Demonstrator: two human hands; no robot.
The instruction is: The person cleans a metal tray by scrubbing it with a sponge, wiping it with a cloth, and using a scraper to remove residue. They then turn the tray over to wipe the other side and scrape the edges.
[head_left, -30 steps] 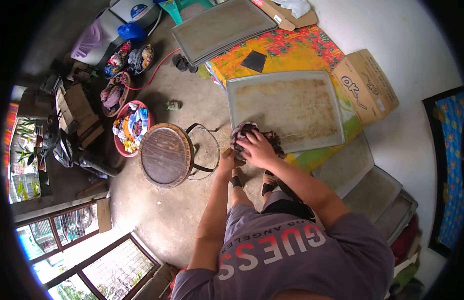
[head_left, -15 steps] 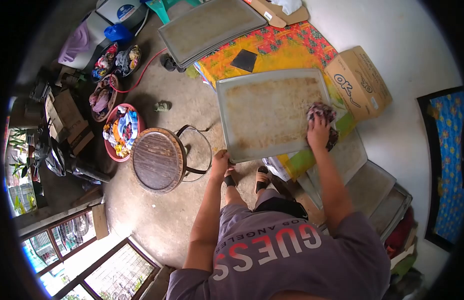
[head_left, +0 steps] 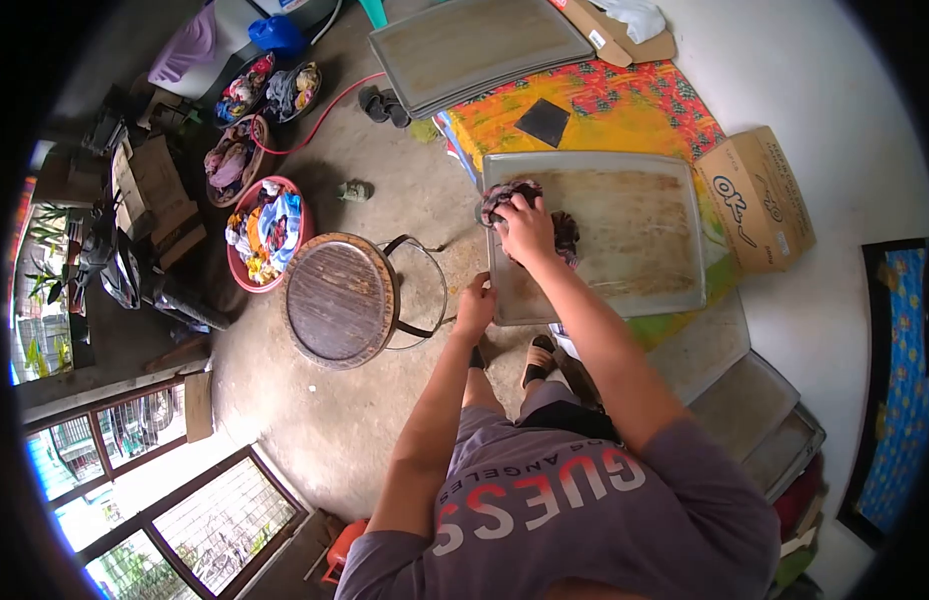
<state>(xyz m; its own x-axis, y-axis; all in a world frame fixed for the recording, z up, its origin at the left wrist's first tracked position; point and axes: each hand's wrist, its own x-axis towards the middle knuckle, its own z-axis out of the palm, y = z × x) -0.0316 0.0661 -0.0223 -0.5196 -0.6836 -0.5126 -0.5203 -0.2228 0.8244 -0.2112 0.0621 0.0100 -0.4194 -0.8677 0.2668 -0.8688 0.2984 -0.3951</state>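
Two bare hands show in the head view, and both our forearms reach forward from the grey shirt. Our right hand (head_left: 525,230) lies palm down, its fingers bent and clamped on a bunched, dark patterned cloth (head_left: 510,196). Our left hand (head_left: 475,306) sits lower, its fingers closed on the near left corner of the large tray (head_left: 639,245).

The tray lies flat beneath our right fingers and stretches to the right of them, grey and rimmed, with brown stains and streaks. The cloth rests on its left part, with one dark fold just right of those fingers.

Beyond our fingers, we see a red and yellow patterned cover (head_left: 624,97) under the tray, with a dark square (head_left: 543,122) and stacked trays (head_left: 474,48). Left of our fingers stand a round stool (head_left: 341,300) and, farther off, a pink basin (head_left: 303,230) of clothes, on the concrete floor (head_left: 284,410).
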